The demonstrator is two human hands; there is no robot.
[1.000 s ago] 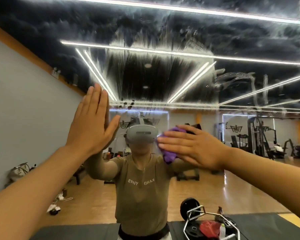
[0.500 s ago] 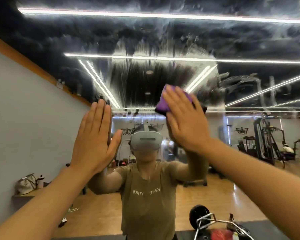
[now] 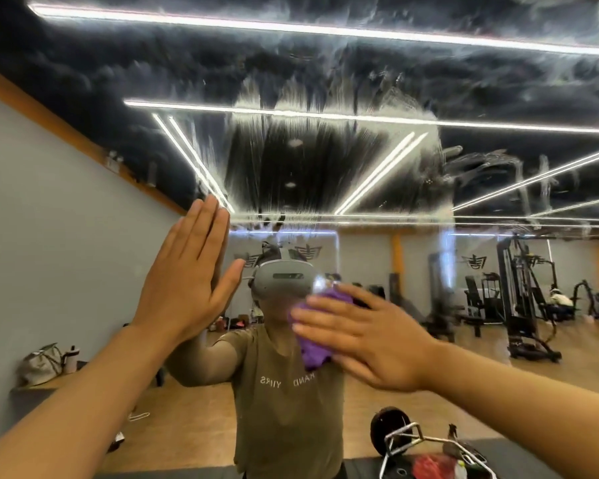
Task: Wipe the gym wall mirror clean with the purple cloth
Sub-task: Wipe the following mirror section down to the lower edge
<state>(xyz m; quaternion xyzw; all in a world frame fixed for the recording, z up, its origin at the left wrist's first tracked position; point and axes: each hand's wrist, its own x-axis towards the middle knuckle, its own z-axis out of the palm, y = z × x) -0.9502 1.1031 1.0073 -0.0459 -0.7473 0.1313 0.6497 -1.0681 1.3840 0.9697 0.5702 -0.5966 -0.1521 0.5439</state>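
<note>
The wall mirror (image 3: pixel 325 98) fills the view, with hazy streaks and smears across its upper part and a darker wiped patch in the middle. My right hand (image 3: pixel 367 337) lies flat with straight fingers pointing left, pressing the bunched purple cloth (image 3: pixel 313 340) against the glass at chest height. My left hand (image 3: pixel 187 278) is flat against the mirror to the left, fingers straight and pointing up. The cloth shows only at the fingertips and below the palm. My reflection stands behind both hands.
Reflected in the mirror are a grey side wall (image 3: pixel 49 236), a bag on a bench (image 3: pixel 42 363), weight machines (image 3: pixel 519 305) at the right, and a barbell frame with a plate (image 3: pixel 412 440) on a dark mat near the bottom.
My right hand swept the cloth up the glass, then back down and left to chest height, fingers now pointing left. My left hand stayed planted on the mirror.
</note>
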